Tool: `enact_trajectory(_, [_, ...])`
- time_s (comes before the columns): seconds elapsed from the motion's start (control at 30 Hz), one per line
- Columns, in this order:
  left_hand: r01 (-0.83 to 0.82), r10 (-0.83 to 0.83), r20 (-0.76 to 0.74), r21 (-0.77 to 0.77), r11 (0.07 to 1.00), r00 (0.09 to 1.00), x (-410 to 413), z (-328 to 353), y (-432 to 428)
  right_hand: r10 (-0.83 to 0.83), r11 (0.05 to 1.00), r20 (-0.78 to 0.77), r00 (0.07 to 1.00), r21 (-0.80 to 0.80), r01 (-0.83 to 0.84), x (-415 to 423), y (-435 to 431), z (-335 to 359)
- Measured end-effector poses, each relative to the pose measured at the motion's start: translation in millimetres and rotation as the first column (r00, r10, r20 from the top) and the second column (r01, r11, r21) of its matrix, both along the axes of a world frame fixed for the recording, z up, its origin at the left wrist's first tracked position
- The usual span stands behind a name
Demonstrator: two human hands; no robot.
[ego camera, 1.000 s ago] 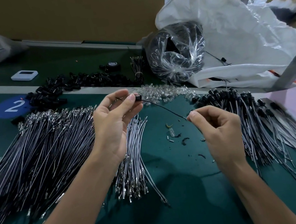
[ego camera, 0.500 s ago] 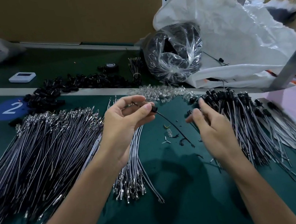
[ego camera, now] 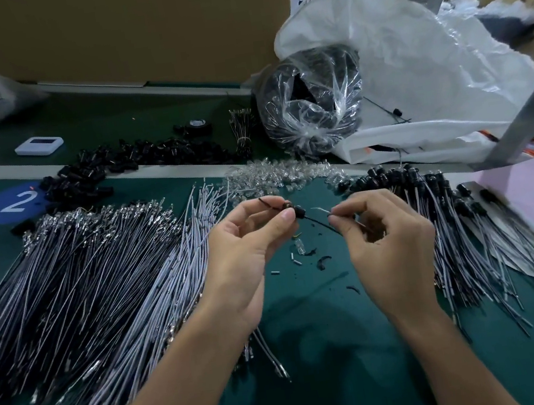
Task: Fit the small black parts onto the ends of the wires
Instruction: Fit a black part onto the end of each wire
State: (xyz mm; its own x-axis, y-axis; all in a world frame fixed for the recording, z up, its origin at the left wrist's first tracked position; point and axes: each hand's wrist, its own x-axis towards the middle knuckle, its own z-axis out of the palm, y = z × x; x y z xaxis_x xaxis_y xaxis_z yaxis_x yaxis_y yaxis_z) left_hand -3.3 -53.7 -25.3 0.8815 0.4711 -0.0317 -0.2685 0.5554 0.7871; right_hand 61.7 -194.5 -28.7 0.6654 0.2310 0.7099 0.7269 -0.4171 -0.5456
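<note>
My left hand (ego camera: 242,254) pinches a small black part (ego camera: 299,212) between thumb and fingers above the green table. A thin dark wire (ego camera: 319,224) runs from that part down to my right hand (ego camera: 390,246), which pinches the wire close to its fingertips. A big heap of bare grey wires (ego camera: 73,283) lies to the left. On the right lies a pile of wires with black parts fitted (ego camera: 429,185). Loose black parts (ego camera: 134,156) are strewn along the far strip of the table.
A heap of clear small pieces (ego camera: 275,175) lies behind my hands. A clear bag of black parts (ego camera: 311,102) and a large white sack (ego camera: 430,74) stand at the back right. Small scraps (ego camera: 301,256) dot the table between my hands. A metal post (ego camera: 530,118) slants at right.
My right hand, which had let go and moved toward the right pile, has come back and taken hold of the wire again. My left hand has shifted right with the black part.
</note>
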Motion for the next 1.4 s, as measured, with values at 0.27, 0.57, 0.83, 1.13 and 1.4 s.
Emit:
enact_trajectory(0.27, [-0.063,0.065,0.043,-0.063,0.996,0.997,0.6,-1.6,0.4,0.002,0.999,0.022,1.000,-0.044,-0.001,-4.0,-0.6,1.4])
enact_trajectory(0.57, [-0.039,0.038,0.037,0.036,0.999,0.999,-0.6,-1.9,-1.1,0.014,0.998,0.023,1.000,-0.061,-0.013,-5.6,1.8,0.7])
enact_trajectory(0.83, [-0.023,0.020,0.035,0.087,0.996,0.999,-0.5,-2.9,-2.3,0.025,1.000,-0.013,1.000,-0.018,-0.025,-7.5,2.9,0.9])
enact_trajectory(1.13, [0.006,-0.007,0.048,0.030,1.000,0.999,-0.4,-5.2,-5.5,0.045,0.997,-0.053,0.998,0.069,-0.042,-13.6,8.5,-1.2])
enact_trajectory(1.4, [-0.015,0.014,0.042,0.019,1.000,0.999,-0.1,-5.2,-6.0,0.031,0.999,0.044,0.999,0.010,-0.032,-15.0,10.8,-2.8])
